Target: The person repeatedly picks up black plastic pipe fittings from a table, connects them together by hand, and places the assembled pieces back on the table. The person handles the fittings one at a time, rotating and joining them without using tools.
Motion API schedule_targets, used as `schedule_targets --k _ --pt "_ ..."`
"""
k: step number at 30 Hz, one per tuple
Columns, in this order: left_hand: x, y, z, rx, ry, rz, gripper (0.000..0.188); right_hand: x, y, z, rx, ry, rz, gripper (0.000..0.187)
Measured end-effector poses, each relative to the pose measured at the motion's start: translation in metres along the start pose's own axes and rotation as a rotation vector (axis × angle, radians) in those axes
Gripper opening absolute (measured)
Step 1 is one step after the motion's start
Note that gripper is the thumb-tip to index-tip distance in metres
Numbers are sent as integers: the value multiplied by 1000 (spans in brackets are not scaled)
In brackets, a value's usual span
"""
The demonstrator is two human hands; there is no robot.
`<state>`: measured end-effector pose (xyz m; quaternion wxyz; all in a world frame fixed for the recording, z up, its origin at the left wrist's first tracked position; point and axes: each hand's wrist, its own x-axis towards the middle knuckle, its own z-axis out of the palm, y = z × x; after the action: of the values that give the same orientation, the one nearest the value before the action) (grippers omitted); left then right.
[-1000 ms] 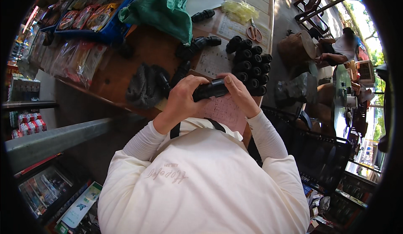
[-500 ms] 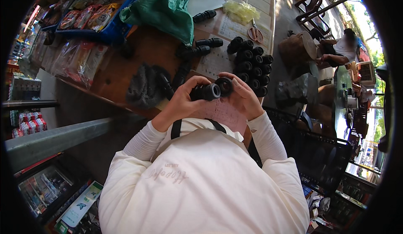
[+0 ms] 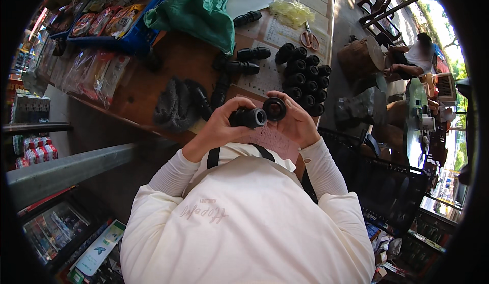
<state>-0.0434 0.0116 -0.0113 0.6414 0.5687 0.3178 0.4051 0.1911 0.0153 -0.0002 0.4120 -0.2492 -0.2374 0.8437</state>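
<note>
Fingers and thumb of my left hand (image 3: pixel 216 126) wrap round a black plastic pipe coupling (image 3: pixel 247 118), its open end facing right. My right hand (image 3: pixel 299 123) grips a black ring-shaped coupling nut (image 3: pixel 280 109) just beside that end, with a dark hole at its middle. A small gap separates the two pieces. Beyond my right hand, several black couplings (image 3: pixel 301 75) stand packed together on the table. Further black couplings (image 3: pixel 241 68) lie on their sides beyond my left hand. Under my hands lies a pink sheet with writing (image 3: pixel 275 140).
A dark grey cloth (image 3: pixel 175 103) lies left on the wooden table (image 3: pixel 135 90). Farther off are a green bag (image 3: pixel 198 11), a blue crate (image 3: pixel 145 34) of packets, scissors (image 3: pixel 308 39) and a pale yellow plastic bundle (image 3: pixel 293 14). A metal rail (image 3: pixel 76 169) runs at left; a person (image 3: pixel 420 57) sits far right.
The coupling nut has come away from the coupling's end and turned so that its opening faces me more. My left hand and the coupling have shifted only slightly.
</note>
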Motion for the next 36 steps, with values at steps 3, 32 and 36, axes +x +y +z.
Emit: schedule_targets --k 3,32,36 --pt "-1 10 3 26 -12 -8 42 1 9 -9 320 67 60 39" --pt "-15 11 4 225 -255 -34 74 -1 48 -33 144 148 113 35" --pt "-11 11 7 343 -371 -150 87 -1 44 -23 87 124 140 37"
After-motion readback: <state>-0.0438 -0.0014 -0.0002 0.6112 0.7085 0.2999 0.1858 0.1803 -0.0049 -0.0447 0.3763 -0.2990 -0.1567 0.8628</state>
